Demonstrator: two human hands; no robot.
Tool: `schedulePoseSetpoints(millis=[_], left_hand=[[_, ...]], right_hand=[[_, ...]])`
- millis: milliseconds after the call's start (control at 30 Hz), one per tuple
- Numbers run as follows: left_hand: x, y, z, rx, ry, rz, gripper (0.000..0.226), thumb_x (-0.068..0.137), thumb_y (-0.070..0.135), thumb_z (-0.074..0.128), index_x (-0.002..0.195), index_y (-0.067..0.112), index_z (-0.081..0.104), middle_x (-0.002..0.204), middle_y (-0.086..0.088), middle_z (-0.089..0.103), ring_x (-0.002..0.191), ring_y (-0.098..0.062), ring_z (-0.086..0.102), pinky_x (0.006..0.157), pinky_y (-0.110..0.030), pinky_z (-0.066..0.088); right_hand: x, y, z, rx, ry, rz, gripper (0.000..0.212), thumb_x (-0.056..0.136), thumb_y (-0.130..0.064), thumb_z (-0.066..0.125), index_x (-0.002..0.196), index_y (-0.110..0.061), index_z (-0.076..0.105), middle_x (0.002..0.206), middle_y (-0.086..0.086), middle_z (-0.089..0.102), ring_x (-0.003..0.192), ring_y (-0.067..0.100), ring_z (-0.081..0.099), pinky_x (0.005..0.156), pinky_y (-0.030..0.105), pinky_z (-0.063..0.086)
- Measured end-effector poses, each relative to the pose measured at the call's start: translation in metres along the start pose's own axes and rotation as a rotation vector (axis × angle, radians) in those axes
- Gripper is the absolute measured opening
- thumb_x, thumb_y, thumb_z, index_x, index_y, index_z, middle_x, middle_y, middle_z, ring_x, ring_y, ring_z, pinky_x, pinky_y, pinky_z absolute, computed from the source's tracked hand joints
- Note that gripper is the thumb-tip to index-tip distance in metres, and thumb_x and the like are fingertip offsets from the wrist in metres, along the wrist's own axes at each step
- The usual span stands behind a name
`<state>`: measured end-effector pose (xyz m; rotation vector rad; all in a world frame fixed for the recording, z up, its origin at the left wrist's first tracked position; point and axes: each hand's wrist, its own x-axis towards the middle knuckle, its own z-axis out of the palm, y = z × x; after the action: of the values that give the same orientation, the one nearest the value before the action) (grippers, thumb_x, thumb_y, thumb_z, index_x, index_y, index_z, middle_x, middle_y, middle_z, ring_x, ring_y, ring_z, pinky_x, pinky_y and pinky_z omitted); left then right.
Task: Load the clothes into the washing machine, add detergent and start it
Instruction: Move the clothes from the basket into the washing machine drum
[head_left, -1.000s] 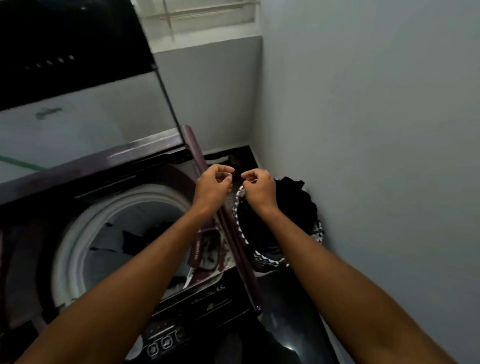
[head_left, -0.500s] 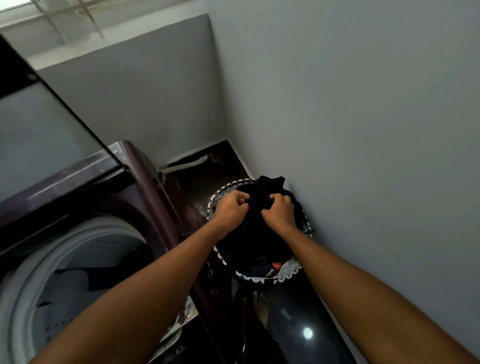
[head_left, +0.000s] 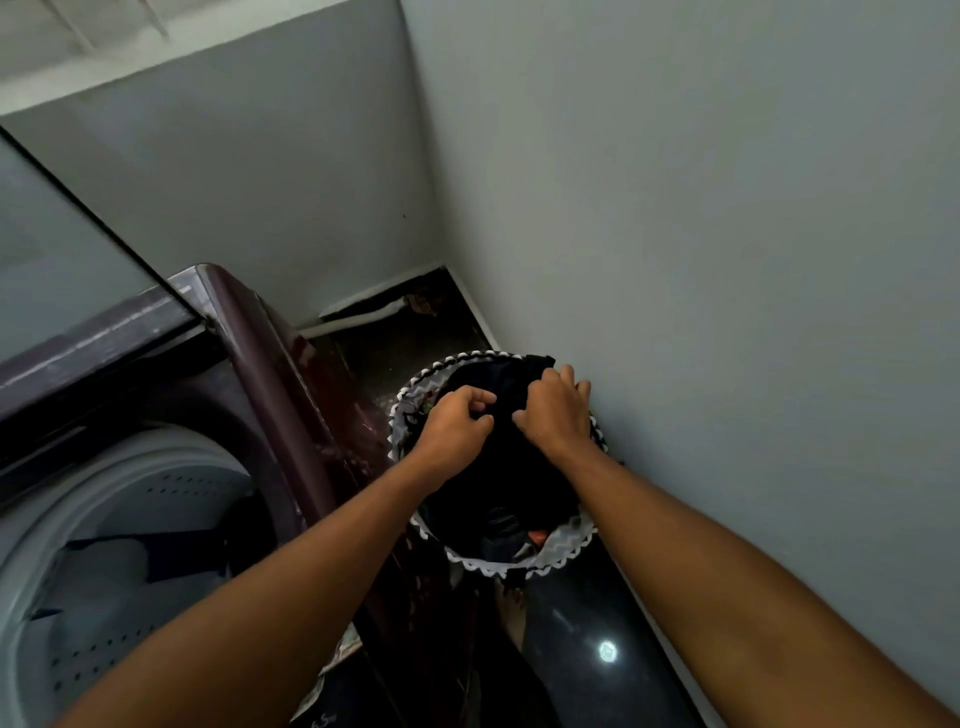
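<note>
Both hands are seen reaching into a laundry basket (head_left: 540, 564) that stands on the dark floor (head_left: 587, 623) in the corner, at about 4 o'clock from the washing machine (head_left: 270, 364) and close against the grey wall (head_left: 727, 260). The basket's rim is trimmed in a black-and-white zigzag pattern. It is filled with a dark garment (head_left: 514, 467), with a small patch of orange-red fabric (head_left: 537, 535) visible near its 6 o'clock edge.

The grip of the left hand (head_left: 454, 431) is closed in a curl, with the fingers bent into the dark garment at about 9 o'clock of the basket opening; cloth is gathered under the fingertips. The grip of the right hand (head_left: 556, 410) is likewise curled, with the fingers hooked over the dark cloth at about 1 o'clock of the basket, close to the wall. The two hands are set near each other, with a narrow strip of dark fabric between them.

The maroon, top-loading washing machine is seen at 9 o'clock from the basket, with its glass lid (head_left: 62, 249) raised. The pale perforated drum (head_left: 104, 519) is open, and clothes (head_left: 130, 566) in white and dark blue are lying inside it.
</note>
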<state>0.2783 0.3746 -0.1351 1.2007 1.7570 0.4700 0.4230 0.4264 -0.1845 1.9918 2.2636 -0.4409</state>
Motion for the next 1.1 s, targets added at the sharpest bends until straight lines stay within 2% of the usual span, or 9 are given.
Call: schedulePoseSetpoints(millis=[67, 133, 233, 300, 400, 567, 767, 900, 1100], left_hand=[[-0.004, 0.002, -0.003, 0.016, 0.023, -0.004, 0.032, 0.092, 0.012, 0.062, 0.123, 0.019, 0.061, 0.120, 0.001, 0.055, 0.105, -0.015, 0.059, 0.082, -0.024, 0.048], [-0.006, 0.003, -0.005, 0.045, 0.026, -0.018, 0.042, 0.089, 0.010, 0.065, 0.130, 0.017, 0.057, 0.127, -0.003, 0.051, 0.111, -0.021, 0.058, 0.092, -0.030, 0.050], [-0.014, 0.010, -0.013, 0.050, -0.002, -0.051, 0.068, 0.082, 0.007, 0.072, 0.143, 0.015, 0.042, 0.140, -0.008, 0.043, 0.125, -0.025, 0.051, 0.103, -0.036, 0.047], [-0.019, 0.016, -0.018, 0.018, -0.059, -0.057, 0.088, 0.075, 0.005, 0.078, 0.149, 0.018, 0.032, 0.146, -0.008, 0.039, 0.133, -0.024, 0.044, 0.107, -0.036, 0.044], [-0.028, 0.024, -0.026, -0.042, -0.141, 0.030, 0.106, 0.060, 0.015, 0.087, 0.149, 0.029, 0.030, 0.143, -0.003, 0.047, 0.130, -0.022, 0.049, 0.104, -0.040, 0.048], [-0.056, 0.048, -0.038, -0.244, -0.115, 0.125, 0.077, 0.066, 0.013, 0.086, 0.129, 0.033, 0.047, 0.114, 0.006, 0.065, 0.105, -0.012, 0.063, 0.092, -0.035, 0.056], [-0.094, 0.082, -0.076, -0.469, 0.046, 0.246, 0.037, 0.064, -0.010, 0.063, 0.084, 0.020, 0.058, 0.077, -0.009, 0.063, 0.068, -0.020, 0.062, 0.063, -0.042, 0.052], [-0.110, 0.086, -0.102, -0.558, 0.126, 0.170, 0.032, 0.050, 0.007, 0.058, 0.081, 0.017, 0.058, 0.075, -0.008, 0.063, 0.072, -0.026, 0.062, 0.066, -0.049, 0.053], [-0.148, 0.089, -0.148, -0.579, 0.323, 0.202, 0.011, 0.051, 0.013, 0.054, 0.060, 0.017, 0.049, 0.054, 0.000, 0.050, 0.054, -0.022, 0.049, 0.052, -0.035, 0.038]], right_hand=[[-0.005, 0.000, -0.006, 0.121, 0.011, -0.042, 0.026, 0.076, -0.043, 0.066, 0.088, -0.020, 0.066, 0.110, -0.001, 0.057, 0.113, 0.024, 0.042, 0.092, 0.041, 0.033], [-0.011, -0.002, -0.015, 0.356, 0.040, -0.055, 0.020, 0.071, -0.038, 0.066, 0.077, -0.019, 0.063, 0.099, -0.003, 0.059, 0.103, 0.022, 0.045, 0.085, 0.038, 0.038], [-0.022, -0.007, -0.035, 0.717, 0.098, 0.047, 0.023, 0.064, -0.030, 0.058, 0.064, -0.008, 0.057, 0.065, 0.004, 0.059, 0.068, 0.026, 0.054, 0.062, 0.037, 0.048], [-0.028, -0.014, -0.054, 0.808, 0.148, 0.093, 0.020, 0.062, -0.027, 0.053, 0.058, -0.008, 0.050, 0.047, 0.000, 0.046, 0.053, 0.021, 0.046, 0.049, 0.029, 0.039], [-0.038, -0.027, -0.088, 0.882, 0.265, 0.044, 0.022, 0.063, -0.021, 0.052, 0.050, -0.013, 0.037, 0.040, -0.001, 0.030, 0.048, 0.013, 0.032, 0.042, 0.022, 0.025], [-0.050, -0.055, -0.139, 0.902, 0.339, -0.080, 0.025, 0.063, -0.016, 0.053, 0.050, -0.014, 0.032, 0.046, -0.004, 0.023, 0.045, 0.010, 0.024, 0.040, 0.027, 0.021], [-0.066, -0.104, -0.196, 0.963, 0.334, -0.218, 0.029, 0.061, -0.015, 0.053, 0.045, -0.019, 0.029, 0.046, -0.009, 0.022, 0.043, 0.006, 0.021, 0.040, 0.022, 0.018], [-0.073, -0.142, -0.226, 0.925, 0.272, -0.321, 0.018, 0.056, -0.011, 0.052, 0.050, -0.003, 0.038, 0.048, -0.002, 0.027, 0.046, 0.011, 0.026, 0.043, 0.024, 0.020], [-0.090, -0.193, -0.264, 0.991, 0.098, -0.345, 0.015, 0.051, -0.017, 0.051, 0.053, -0.008, 0.039, 0.054, 0.003, 0.030, 0.054, 0.016, 0.029, 0.049, 0.029, 0.023]])
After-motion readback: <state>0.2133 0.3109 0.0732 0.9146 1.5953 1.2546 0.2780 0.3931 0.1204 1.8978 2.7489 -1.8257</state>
